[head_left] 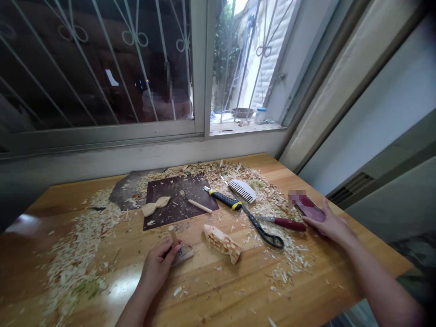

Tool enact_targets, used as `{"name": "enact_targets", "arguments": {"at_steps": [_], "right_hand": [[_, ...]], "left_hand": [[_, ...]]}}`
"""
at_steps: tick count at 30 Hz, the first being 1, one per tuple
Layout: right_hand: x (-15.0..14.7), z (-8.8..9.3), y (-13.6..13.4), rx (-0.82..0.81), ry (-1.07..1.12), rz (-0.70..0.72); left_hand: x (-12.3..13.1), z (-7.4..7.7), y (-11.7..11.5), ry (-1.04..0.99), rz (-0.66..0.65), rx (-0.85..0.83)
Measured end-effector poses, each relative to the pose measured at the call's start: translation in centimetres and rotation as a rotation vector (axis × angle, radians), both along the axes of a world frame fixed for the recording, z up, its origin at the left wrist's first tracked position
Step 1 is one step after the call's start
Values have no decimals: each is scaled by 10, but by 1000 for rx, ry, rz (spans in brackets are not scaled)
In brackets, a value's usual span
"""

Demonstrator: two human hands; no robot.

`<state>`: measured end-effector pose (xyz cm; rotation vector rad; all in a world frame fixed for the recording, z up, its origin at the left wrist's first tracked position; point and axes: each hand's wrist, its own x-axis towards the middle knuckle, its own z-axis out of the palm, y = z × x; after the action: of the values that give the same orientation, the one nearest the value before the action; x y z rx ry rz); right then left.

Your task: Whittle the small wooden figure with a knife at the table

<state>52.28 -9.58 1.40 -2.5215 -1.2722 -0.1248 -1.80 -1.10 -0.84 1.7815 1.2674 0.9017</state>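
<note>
Carved wooden block point(221, 243): one, with a faceted surface, lying on the table point(200, 290), touched by neither hand. All places below are taken from it.

Left hand point(160, 259), mine: just left of the block, fingers and thumb closed round an upright wooden peg point(172, 233). A flat pale piece point(184, 255) sits at its foot; whether the two are joined, I cannot tell. I hold low, presumably to steady the peg.

Right hand point(332, 222), mine: well to the block's right, gripping a dark red case point(311, 211) by opposite edges, a hold its flat shape seems to invite.

Dark sheet point(161, 188): beyond the block, to its left; bears a bow-shaped wooden piece point(156, 206) and a small pale-handled tool point(200, 206), perhaps to set them apart from the shavings point(71, 254).

Black-and-yellow cutter point(225, 199), white comb point(243, 190): beyond the block.

Black loop-handled tool point(262, 230), red-handled knife point(289, 224): right of the block, the knife's handle towards my right hand, probably for easy reach.
</note>
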Motion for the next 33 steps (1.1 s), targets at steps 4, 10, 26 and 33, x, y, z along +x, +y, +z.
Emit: {"name": "enact_targets", "arguments": {"at_steps": [4,10,26,33], "right_hand": [[-44,37,24,37,-28,-14],[-226,92,49,423,583,557],[-437,81,84,334,1019,1038],[-419,94,79,258,1260,1074]], "left_hand": [[3,6,-3,-31,4,-14],[6,17,-6,-65,-20,-24],[-19,32,-6,114,-8,98],[-18,25,-2,135,158,-36]]}}
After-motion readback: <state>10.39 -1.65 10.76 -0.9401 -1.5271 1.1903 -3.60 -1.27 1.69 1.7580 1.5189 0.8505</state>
